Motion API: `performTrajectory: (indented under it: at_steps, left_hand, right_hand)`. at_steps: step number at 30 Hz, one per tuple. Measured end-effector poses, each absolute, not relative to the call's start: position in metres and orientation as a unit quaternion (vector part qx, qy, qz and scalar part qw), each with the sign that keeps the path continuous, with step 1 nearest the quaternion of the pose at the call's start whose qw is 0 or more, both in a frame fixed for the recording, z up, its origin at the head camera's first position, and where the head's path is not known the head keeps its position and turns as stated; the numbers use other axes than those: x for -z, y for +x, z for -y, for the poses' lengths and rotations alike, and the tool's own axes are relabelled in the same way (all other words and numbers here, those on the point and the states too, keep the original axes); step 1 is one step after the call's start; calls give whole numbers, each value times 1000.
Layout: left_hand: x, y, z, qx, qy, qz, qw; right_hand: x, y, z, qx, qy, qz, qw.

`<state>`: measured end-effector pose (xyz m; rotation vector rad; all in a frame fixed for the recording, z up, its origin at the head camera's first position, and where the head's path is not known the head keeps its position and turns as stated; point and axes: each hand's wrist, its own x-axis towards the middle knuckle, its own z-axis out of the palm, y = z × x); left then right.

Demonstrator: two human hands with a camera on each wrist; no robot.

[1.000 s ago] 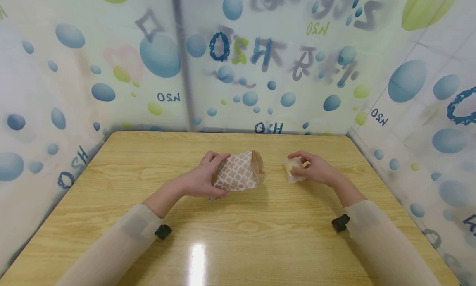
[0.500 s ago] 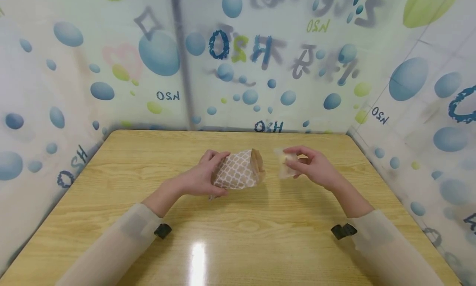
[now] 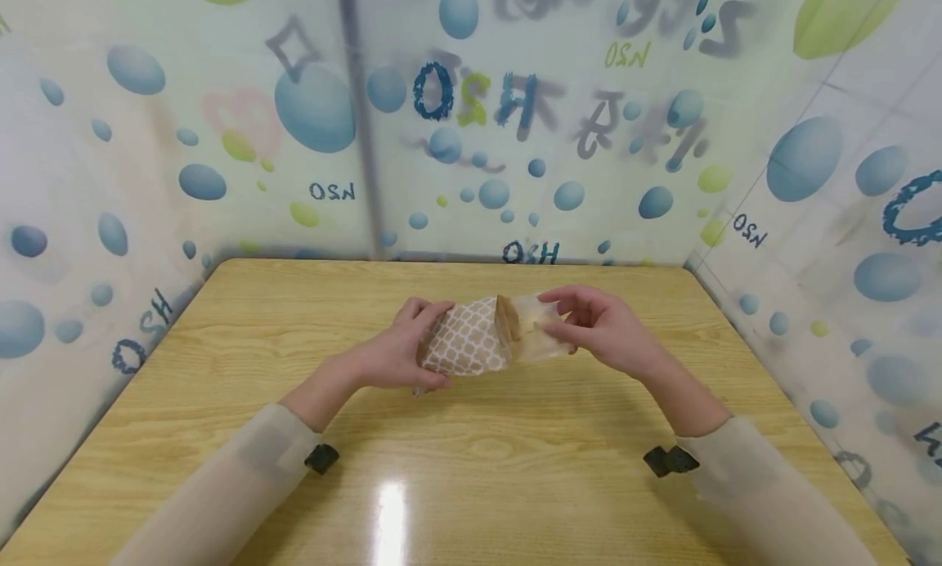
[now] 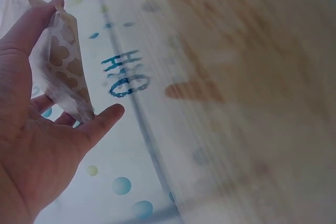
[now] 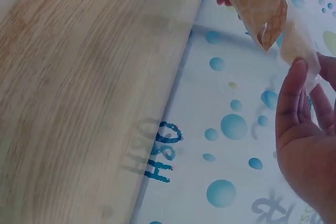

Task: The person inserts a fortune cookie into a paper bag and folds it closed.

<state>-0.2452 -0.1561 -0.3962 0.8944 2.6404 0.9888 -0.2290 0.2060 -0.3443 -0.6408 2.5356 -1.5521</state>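
My left hand [image 3: 393, 355] grips a brown paper bag [image 3: 467, 337] with a white lattice pattern, thumb on the near side and fingers on the far side. The bag lies sideways, and its mouth gapes toward the right. Between thumb and fingers, my right hand [image 3: 614, 333] pinches a small translucent packet [image 3: 531, 330] with something pale yellow inside. The packet's left edge is at the bag's mouth; how far it reaches in cannot be told. In the right wrist view, the packet [image 5: 298, 40] hangs close beside the bag's opening [image 5: 275, 24].
A wood-grain table [image 3: 486, 451] spreads beneath both hands. Patterned wall sheets [image 3: 493, 141] with blue and green dots enclose its back and sides. Small black devices sit at the left wrist [image 3: 322, 458] and the right wrist [image 3: 671, 460].
My right hand has lifted the packet and carried it left, from well beside the bag to its mouth. The left hand and the bag have stayed in place.
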Motion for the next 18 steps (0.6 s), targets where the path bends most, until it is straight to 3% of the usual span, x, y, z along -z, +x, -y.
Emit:
performTrajectory:
  at_steps: [18]
  left_hand:
    - [397, -244, 149, -341, 306, -883, 100]
  right_hand:
    - [348, -236, -185, 441, -210, -872, 20]
